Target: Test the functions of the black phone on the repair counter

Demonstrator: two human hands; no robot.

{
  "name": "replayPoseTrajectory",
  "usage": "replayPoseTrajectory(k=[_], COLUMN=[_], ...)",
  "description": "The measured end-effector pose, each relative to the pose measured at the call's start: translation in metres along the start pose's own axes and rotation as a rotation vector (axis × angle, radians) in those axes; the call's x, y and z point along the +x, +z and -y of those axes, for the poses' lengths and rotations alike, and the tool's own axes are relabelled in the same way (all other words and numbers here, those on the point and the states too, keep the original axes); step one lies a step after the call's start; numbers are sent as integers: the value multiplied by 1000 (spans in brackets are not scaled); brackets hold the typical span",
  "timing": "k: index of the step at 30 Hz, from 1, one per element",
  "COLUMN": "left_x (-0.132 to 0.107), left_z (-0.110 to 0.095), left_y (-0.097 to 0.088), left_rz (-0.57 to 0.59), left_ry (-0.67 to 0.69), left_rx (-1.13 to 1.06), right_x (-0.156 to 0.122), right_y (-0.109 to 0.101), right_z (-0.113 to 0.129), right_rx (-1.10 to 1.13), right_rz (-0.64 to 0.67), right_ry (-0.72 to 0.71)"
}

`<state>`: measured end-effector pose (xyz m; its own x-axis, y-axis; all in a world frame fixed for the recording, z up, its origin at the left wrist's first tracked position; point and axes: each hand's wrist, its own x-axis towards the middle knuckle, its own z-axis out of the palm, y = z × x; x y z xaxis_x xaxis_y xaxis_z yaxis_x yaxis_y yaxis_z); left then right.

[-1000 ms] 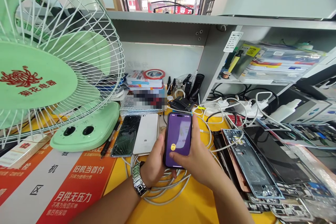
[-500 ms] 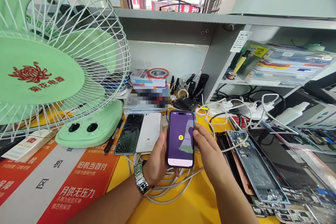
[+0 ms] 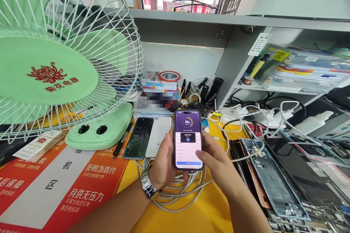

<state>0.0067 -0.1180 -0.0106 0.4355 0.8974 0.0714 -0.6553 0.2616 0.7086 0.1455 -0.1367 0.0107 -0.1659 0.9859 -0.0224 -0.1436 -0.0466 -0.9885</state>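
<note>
My left hand (image 3: 163, 160) grips a black-framed smartphone (image 3: 188, 140) from below and behind, with a metal link watch (image 3: 147, 182) on that wrist. The phone's lit screen shows a purple page with a 39% gauge and a list. My right hand (image 3: 216, 164) cups the phone's right edge, its thumb resting on the lower screen. Behind the phone lie a cracked phone (image 3: 138, 137) and a white phone (image 3: 158, 137). A coiled white cable (image 3: 175, 189) sits under my hands.
A green desk fan (image 3: 49, 76) fills the left side. Phone frames and parts (image 3: 273, 178) cover the yellow table's right side, and an orange printed mat (image 3: 65, 189) lies at front left. White cables, stacked boxes and a grey shelf (image 3: 232, 54) stand behind.
The phone's screen has changed from a purple page with a yellow dot to the gauge and list. The phone has risen slightly, and my right thumb has moved onto the lower screen.
</note>
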Motion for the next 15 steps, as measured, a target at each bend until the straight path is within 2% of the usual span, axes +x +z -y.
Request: replayPoseTrajectory(k=[6,11,13,15], left_x=[1,2,1,-1], left_z=[-1,-1,0,3], left_y=[-3,-7,-8,-9], left_rz=[33,40,35,39], left_ry=[32,39,13,-36], left_rx=[14,33,31,22], right_x=[0,-1,0,1], right_y=[3,12,11,6], right_z=[1,6,2,-7], right_rx=[25,162,116,-11], right_rz=[0,15,-68,-210], right_ry=[-25,43,40,14])
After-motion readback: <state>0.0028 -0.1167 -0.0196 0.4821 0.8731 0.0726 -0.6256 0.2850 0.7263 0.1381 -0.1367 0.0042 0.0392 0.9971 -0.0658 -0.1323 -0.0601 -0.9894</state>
